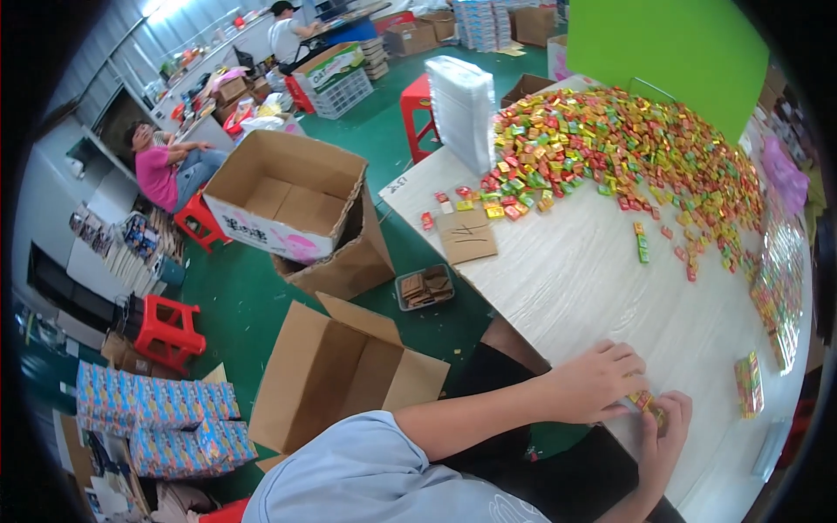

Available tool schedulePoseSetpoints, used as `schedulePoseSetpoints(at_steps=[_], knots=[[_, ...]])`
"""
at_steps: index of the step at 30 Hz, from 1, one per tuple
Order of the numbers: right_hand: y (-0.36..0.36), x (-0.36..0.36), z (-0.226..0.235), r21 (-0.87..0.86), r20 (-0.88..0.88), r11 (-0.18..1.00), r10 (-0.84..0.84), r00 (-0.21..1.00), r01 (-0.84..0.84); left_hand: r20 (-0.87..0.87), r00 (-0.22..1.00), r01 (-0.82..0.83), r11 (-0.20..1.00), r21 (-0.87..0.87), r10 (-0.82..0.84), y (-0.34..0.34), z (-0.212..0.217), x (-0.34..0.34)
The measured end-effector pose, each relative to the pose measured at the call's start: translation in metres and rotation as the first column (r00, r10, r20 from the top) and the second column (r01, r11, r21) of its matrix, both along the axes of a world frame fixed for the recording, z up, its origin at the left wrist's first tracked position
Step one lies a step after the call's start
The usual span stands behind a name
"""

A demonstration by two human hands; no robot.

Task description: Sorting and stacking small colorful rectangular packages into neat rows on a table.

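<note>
Close to the near edge of the table, my left hand [606, 376] and my right hand [666, 429] meet around a short row of small wrapped candies [643, 401], yellow and red. Fingers of both hands are closed on it, and they cover part of the row. Beyond them a large heap of the same red, yellow, green and orange candies [628, 144] spreads over the far side of the table. A short line of green and yellow candies [642, 242] lies apart from the heap. Right of my hands rests a flat block of candies [748, 385].
The pale table [558, 296] bears a cardboard piece [466, 238] and an upright stack of clear plastic [462, 113]. Open cartons [349, 366] stand at left, near a basket of cardboard scraps [425, 288]. A person in pink [161, 179] sits on a red stool.
</note>
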State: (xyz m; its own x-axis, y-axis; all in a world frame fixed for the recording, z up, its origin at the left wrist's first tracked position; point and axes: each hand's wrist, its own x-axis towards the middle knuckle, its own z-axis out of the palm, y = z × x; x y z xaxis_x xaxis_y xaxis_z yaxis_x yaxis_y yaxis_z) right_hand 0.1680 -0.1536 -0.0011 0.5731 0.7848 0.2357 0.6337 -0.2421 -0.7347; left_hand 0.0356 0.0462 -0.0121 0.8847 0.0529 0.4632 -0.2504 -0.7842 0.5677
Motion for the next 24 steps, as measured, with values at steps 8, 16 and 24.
schedulePoseSetpoints(at_steps=[8, 16, 24], knots=[[-0.001, -0.001, 0.001, -0.046, 0.096, 0.998, -0.038, 0.995, 0.042, -0.089, 0.995, 0.034, 0.999, -0.041, -0.037, 0.004, 0.001, 0.001], [0.004, -0.006, 0.007, -0.024, 0.213, 0.999, -0.014, 0.977, 0.020, -0.169, 0.982, 0.062, 0.991, -0.122, -0.082, 0.009, 0.010, -0.001], [0.002, 0.003, 0.021, -0.105, 0.306, 0.994, 0.031, 0.951, 0.001, -0.211, 0.970, 0.102, 0.990, -0.093, -0.120, 0.010, 0.010, 0.003]])
